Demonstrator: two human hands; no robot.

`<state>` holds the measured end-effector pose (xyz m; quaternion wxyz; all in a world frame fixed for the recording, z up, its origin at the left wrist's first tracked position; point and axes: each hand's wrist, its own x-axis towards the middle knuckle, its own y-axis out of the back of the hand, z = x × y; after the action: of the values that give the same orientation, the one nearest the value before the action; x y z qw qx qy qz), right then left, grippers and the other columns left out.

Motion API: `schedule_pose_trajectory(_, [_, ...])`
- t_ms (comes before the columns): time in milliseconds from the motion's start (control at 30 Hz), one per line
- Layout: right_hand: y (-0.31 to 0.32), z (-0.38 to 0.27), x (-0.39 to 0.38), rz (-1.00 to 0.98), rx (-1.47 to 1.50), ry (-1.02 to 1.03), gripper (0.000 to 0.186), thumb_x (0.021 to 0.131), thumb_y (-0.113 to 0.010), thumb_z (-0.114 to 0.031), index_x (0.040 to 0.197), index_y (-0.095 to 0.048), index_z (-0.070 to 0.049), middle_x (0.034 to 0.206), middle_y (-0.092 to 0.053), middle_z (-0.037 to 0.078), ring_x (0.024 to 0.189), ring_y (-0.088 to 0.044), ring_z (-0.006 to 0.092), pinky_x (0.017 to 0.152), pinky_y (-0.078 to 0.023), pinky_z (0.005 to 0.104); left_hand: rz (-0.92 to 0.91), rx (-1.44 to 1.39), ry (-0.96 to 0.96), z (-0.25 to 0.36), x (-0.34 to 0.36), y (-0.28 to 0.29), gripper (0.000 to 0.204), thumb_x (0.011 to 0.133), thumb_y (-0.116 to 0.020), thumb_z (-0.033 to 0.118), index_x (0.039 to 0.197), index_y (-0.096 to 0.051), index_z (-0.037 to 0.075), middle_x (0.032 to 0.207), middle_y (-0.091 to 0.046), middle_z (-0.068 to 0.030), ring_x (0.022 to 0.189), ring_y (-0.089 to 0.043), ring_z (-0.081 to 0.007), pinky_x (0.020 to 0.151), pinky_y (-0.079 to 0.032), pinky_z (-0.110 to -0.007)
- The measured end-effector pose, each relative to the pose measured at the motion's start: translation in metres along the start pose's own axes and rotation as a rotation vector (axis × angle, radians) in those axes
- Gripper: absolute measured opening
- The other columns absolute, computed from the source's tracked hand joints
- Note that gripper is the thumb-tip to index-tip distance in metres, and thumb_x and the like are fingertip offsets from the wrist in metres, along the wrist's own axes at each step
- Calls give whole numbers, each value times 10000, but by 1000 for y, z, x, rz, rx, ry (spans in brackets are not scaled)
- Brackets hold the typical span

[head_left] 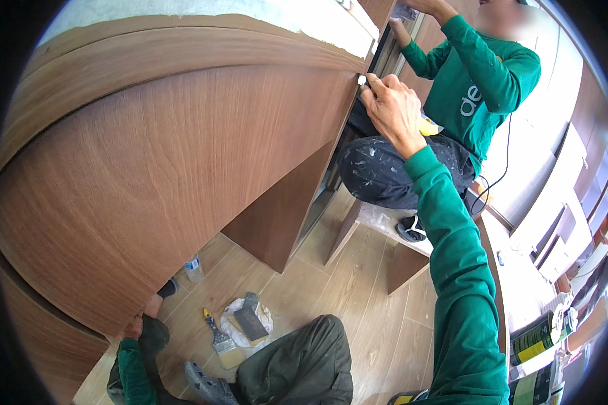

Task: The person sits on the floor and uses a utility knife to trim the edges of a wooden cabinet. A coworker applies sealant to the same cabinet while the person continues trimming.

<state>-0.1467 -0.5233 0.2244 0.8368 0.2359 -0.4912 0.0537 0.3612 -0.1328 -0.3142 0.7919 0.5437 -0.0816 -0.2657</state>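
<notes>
The wood-grained panel (162,169) is nearest and fills the left half of the frame; I count one such big face. By its lower corner, at the lower left, the left hand (134,329) is at the edge; its fingers are partly hidden, so I cannot tell if it grips. The right hand (393,109), at the upper middle, has bent fingers, with the tips at one small white piece (362,79) on the panel's upper right corner. Whether they pinch it or only press, I cannot tell.

In my judgement, the step in hand is fingertip work on this corner; the next move calls for fine control there, with the panel's edge kept steady.

At the lower right there are two cans (532,343) that I can count clearly; others may be hidden. On the floor, at the lower middle, lie one brush (217,332) and one dark flat block (251,324) on one white crumpled sheet (268,318). One clear bottle (194,270) stands near the panel.

Farther, at the upper right, one co-worker (483,88) sits on one low bench (382,217), both arms raised.
</notes>
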Motion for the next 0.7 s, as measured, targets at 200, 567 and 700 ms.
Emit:
schedule_pose_trajectory(200, [0, -2, -3, -4, 41, 9, 285, 947, -620, -293, 1114, -731, -91, 886, -676, 172, 775, -705, 378, 730, -548, 512, 7, -1, -10, -9, 2, -5, 678, 954, -604, 620, 1250, -696, 17, 1262, -695, -217, 1180, -631, -447, 1018, -482, -500])
schedule_pose_trajectory(567, [4, -5, -1, -25, 51, -31, 306, 949, -600, -290, 1115, -730, -68, 878, -675, 195, 795, -709, 392, 740, -556, 524, 25, -22, -59, -14, 16, -11, 757, 934, -591, 682, 1215, -703, -11, 1189, -712, -257, 1127, -655, -463, 979, -505, -519])
schedule_pose_trajectory(700, [4, -4, 0, -35, 26, -20, 301, 947, -595, -285, 1101, -723, -60, 877, -672, 206, 797, -709, 401, 738, -557, 532, 45, -42, -93, -19, 22, -19, 786, 926, -587, 704, 1203, -706, -22, 1162, -719, -272, 1107, -664, -469, 965, -513, -525])
